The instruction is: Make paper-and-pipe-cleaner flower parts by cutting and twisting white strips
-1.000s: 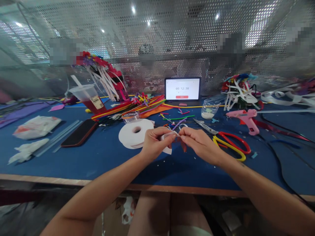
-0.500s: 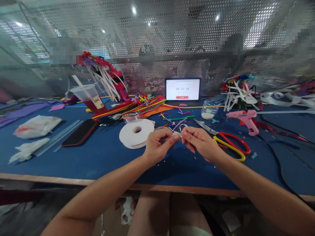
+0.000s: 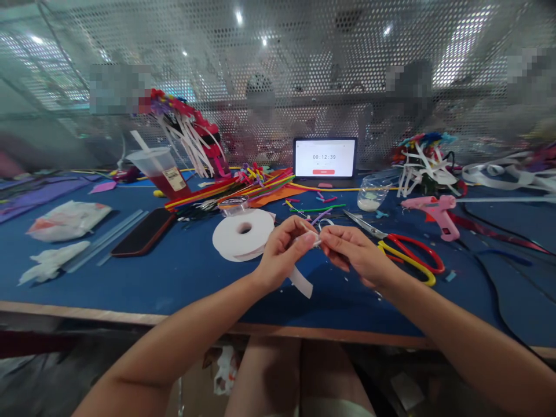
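Above the table's front half, my left hand (image 3: 286,249) is closed in a pinch on a strip of white ribbon (image 3: 301,284), whose loose end hangs below the palm. The fingertips of my right hand (image 3: 354,249) meet it, pinching the white piece between the two hands; its exact shape is mostly hidden by the fingers. A roll of white ribbon (image 3: 230,237) lies flat just left of my left hand. Scissors (image 3: 386,236) with red and yellow handles rest beside my right hand, blades slightly apart. Pipe cleaner pieces (image 3: 321,216) lie behind the fingers.
A pink glue gun (image 3: 438,211) and its black cord (image 3: 486,278) are at the right. To the left are a phone (image 3: 143,233), clear glue sticks (image 3: 108,240) and a drink cup (image 3: 160,174). A tablet (image 3: 325,157) and small plastic cup (image 3: 371,194) stand behind.
The loose end of the white ribbon now hangs below my left hand, where it did not show before. Both hands remain together in nearly the same place.
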Motion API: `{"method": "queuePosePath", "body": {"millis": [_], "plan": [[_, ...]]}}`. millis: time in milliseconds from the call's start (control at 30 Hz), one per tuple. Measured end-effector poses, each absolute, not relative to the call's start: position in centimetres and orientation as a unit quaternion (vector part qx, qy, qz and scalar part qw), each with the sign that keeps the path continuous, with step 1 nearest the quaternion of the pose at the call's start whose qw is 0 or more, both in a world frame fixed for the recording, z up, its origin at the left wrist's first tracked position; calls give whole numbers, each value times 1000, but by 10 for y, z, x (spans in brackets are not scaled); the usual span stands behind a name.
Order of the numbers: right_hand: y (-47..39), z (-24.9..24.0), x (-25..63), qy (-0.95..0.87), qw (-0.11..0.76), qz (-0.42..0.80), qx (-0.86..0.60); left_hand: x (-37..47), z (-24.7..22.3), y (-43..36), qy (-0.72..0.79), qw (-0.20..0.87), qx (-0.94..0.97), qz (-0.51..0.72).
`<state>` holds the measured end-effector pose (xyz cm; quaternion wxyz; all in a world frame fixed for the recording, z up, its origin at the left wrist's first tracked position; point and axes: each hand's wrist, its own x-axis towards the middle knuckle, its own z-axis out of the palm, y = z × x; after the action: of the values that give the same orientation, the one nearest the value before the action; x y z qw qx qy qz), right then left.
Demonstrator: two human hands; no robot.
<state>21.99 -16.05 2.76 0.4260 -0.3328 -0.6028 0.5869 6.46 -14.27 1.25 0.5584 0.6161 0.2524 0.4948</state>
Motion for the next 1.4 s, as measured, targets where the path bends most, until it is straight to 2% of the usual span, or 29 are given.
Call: {"method": "queuePosePath", "body": {"millis": [167, 300, 500, 800, 900, 1067, 1167, 1267, 1400], "plan": [[-163, 29, 219, -576, 434, 625, -299, 68, 12, -143, 238, 532, 607, 541], [-165, 31, 219, -551, 431, 658, -280, 69, 9, -139, 228, 582, 590, 511], [-162, 35, 222, -534, 381, 707, -264, 71, 10, -138, 220, 642, 543, 494], [-158, 38, 224, -551, 341, 698, -304, 67, 13, -140, 240, 612, 547, 519], [-157, 39, 226, -648, 327, 574, -380, 67, 14, -140, 264, 598, 551, 518], [-159, 34, 228, -807, 360, 120, -452, 70, 13, -140, 314, 575, 543, 525], [-161, 27, 225, -829, 324, -65, -452, 72, 12, -140, 322, 576, 531, 532], [-161, 25, 223, -817, 308, -157, -462, 72, 11, -140, 316, 573, 544, 525], [-161, 26, 226, -814, 324, -132, -464, 72, 12, -139, 296, 561, 568, 525]]}}
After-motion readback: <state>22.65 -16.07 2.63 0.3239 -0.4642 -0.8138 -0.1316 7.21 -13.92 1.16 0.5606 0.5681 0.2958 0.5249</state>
